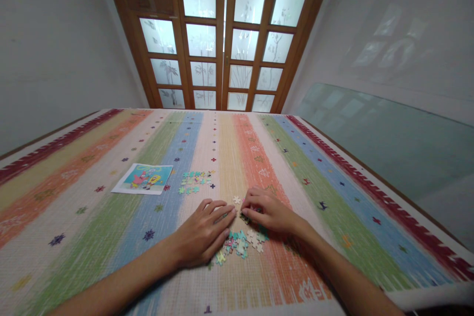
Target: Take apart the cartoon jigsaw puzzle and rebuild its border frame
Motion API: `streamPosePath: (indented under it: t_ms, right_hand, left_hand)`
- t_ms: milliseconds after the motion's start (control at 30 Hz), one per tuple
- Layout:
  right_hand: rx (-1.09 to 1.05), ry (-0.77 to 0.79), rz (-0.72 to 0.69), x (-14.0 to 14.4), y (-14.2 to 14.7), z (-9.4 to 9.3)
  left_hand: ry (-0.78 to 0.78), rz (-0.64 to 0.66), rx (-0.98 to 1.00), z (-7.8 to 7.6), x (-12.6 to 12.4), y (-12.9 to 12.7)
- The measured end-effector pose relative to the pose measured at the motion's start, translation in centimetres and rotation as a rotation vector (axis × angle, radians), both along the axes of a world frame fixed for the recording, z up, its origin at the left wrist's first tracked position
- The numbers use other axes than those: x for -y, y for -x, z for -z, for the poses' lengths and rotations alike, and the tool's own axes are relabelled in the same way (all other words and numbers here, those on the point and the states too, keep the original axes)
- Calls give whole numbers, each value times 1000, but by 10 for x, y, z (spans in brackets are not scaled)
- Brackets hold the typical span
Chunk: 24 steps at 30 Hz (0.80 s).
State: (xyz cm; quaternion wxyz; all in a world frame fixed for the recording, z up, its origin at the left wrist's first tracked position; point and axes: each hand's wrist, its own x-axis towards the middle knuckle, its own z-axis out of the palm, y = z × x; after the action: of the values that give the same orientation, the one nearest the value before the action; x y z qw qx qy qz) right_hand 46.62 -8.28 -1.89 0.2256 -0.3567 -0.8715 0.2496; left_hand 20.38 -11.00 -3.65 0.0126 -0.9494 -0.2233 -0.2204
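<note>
Bare forearms enter from the bottom edge of the head view and meet at lower centre over a loose heap of small pastel cardboard puzzle pieces (240, 243) on the striped woven cloth covering the table (92, 237). Resting flat, fingers spread and holding nothing, the left hand (203, 234) seems to steady the heap's left edge. With fingers curled down together onto pieces at the heap's top, the right hand (267, 212) may be pinching one; I cannot tell. Farther up, a sorted cluster of teal pieces (194, 181) lies apart, just right of a cartoon reference picture (144, 178), placed within easy sight. No writing is readable.
</note>
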Motion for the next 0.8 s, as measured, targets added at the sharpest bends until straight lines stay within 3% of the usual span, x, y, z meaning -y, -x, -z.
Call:
streamPosePath:
  t_ms: [200, 333, 600, 800]
  right_hand:
    - [-14, -60, 67, 1, 7, 3]
    - [-19, -96, 96, 0, 8, 6]
    - [8, -99, 127, 1, 9, 6]
    - [10, -109, 124, 0, 8, 8]
  left_hand:
    - [-174, -164, 47, -2, -7, 5]
    - [-276, -314, -50, -1, -15, 9]
    - [-184, -294, -121, 0, -4, 4]
    - [-123, -374, -48, 6, -4, 6]
